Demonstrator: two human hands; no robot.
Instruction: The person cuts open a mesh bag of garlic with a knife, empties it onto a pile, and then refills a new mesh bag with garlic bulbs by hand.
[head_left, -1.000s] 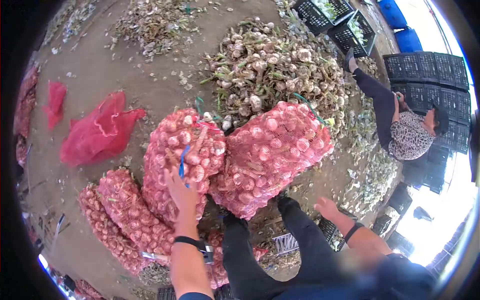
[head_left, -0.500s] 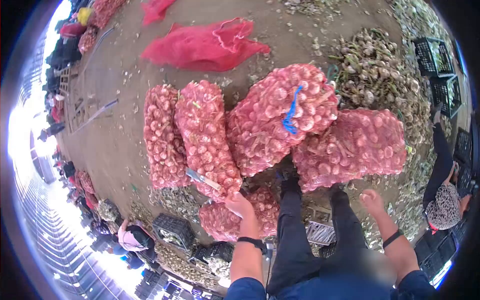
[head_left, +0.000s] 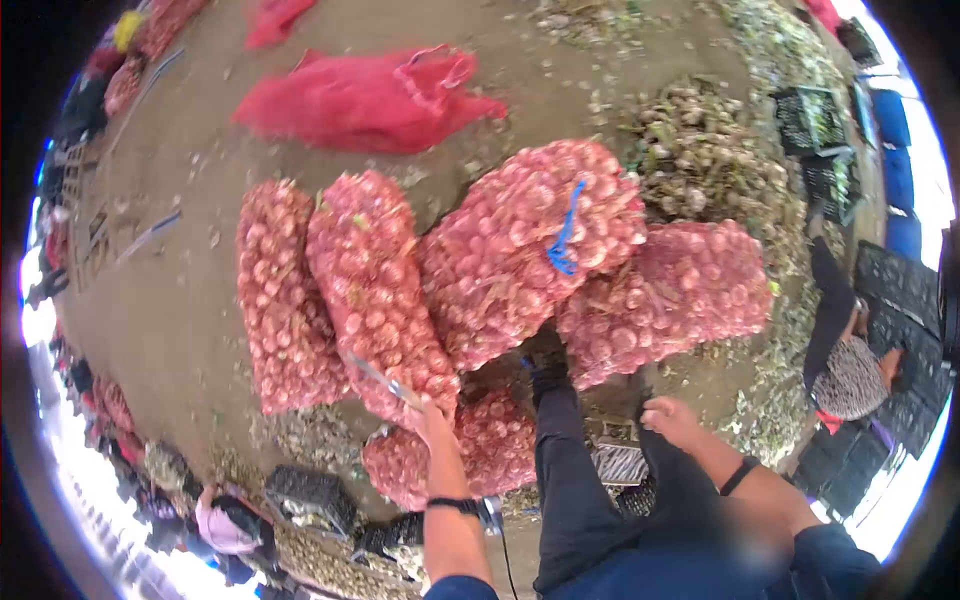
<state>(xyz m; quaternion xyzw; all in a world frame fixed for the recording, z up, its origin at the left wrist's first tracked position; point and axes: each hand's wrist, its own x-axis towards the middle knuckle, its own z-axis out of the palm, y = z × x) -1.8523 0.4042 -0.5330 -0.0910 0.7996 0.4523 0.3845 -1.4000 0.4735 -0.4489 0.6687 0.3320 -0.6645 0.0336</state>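
Our left hand (head_left: 432, 415) dropped to the long red net garlic sack (head_left: 372, 285), its grip holding a thin metal blade (head_left: 384, 379). Our right hand (head_left: 668, 418) curls empty.

Five filled red mesh sacks of garlic bulbs (head_left: 375, 290) lay bunched at the middle of the dirt ground (head_left: 190, 300). Two empty red mesh sacks (head_left: 370, 100) lay toward its far edge. One loose heap of garlic bulbs (head_left: 700, 160) sat toward the right edge, with two black plastic crates (head_left: 812, 120) just beyond it. One blue cord (head_left: 560, 240) hung on one sack. Two hands showed, the left hand (head_left: 432, 418) and the right hand (head_left: 670, 420), with one thin metal blade (head_left: 385, 378) in the left. Two other people were there: one crouching person (head_left: 850, 375) at the right edge and one seated person (head_left: 225, 525) at the near left edge.
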